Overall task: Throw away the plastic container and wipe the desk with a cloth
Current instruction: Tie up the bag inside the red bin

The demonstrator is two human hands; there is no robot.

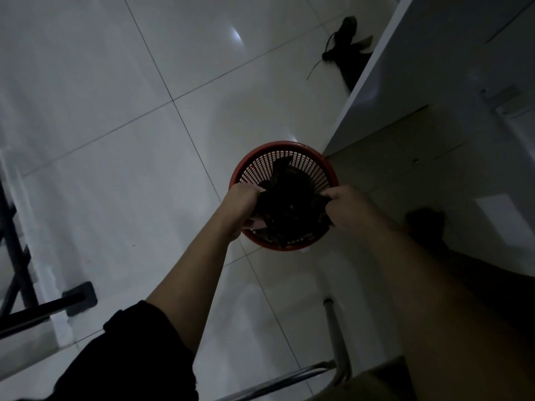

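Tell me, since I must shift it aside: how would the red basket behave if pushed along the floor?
The red basket has perforated plastic walls, so it is probably light. On the glossy tile floor it would likely slide easily. The black bag inside, gripped by the left hand and right hand, looks crumpled and floppy, adding little weight.

The red basket [304, 163] stands on the tiled floor [115, 111], its right side just beside the white desk panel [405, 82], which blocks access from the right. A black bag [289, 204] fills its mouth. Open floor lies to the left and beyond.
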